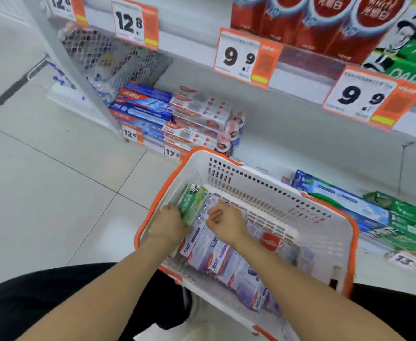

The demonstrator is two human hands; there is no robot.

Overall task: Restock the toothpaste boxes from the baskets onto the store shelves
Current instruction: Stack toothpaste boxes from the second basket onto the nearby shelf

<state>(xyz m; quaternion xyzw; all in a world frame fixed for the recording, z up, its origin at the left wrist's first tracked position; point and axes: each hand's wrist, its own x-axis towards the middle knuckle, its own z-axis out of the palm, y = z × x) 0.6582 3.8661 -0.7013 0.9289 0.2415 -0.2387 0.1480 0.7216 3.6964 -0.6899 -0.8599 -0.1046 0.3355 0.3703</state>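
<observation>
A white basket with an orange rim (325, 244) sits in front of me, holding several purple-white toothpaste boxes (216, 257) and one green toothpaste box (192, 203) at its left end. My left hand (167, 225) grips the near end of the green box, which tilts up against the basket wall. My right hand (224, 223) is inside the basket beside it, fingers curled over the purple-white boxes; whether it holds one is hidden. The bottom shelf (288, 143) behind the basket carries blue and red-white boxes (177, 114) at left and blue and green boxes (374, 212) at right.
The upper shelf edge (194, 48) carries price tags reading 12.8 and 9.9, with red boxes (307, 23) and green boxes (413, 52) above. A wire mesh side panel (108, 55) closes the shelf at left. Pale tiled floor (54, 188) lies to the left.
</observation>
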